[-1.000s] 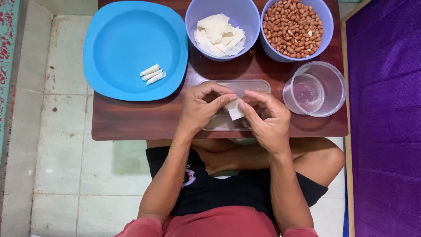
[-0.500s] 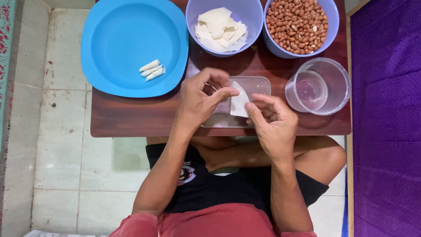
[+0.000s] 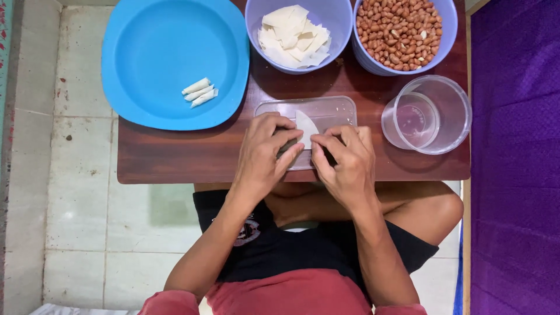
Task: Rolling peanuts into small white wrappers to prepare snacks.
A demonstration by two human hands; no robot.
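My left hand (image 3: pixel 263 153) and my right hand (image 3: pixel 345 160) pinch a small white pastry wrapper (image 3: pixel 305 125) between their fingertips. They work over a clear rectangular plastic lid (image 3: pixel 326 109) lying on the low wooden table (image 3: pixel 169 154). The lower part of the wrapper is hidden by my fingers. A bowl of white wrapper sheets (image 3: pixel 294 36) stands just beyond the lid. Beside it on the right is a bowl of peanuts (image 3: pixel 402 30).
A large blue plate (image 3: pixel 151 46) at the far left holds three rolled white pieces (image 3: pixel 200 93). A clear round container (image 3: pixel 429 114) with liquid sits at the right. Purple cloth (image 3: pixel 513 157) borders the table on the right, tiled floor (image 3: pixel 70 204) on the left. My crossed legs lie under the table.
Both hands have stayed over the clear lid, and their fingers have closed in tighter around the wrapper. The view has shifted slightly.
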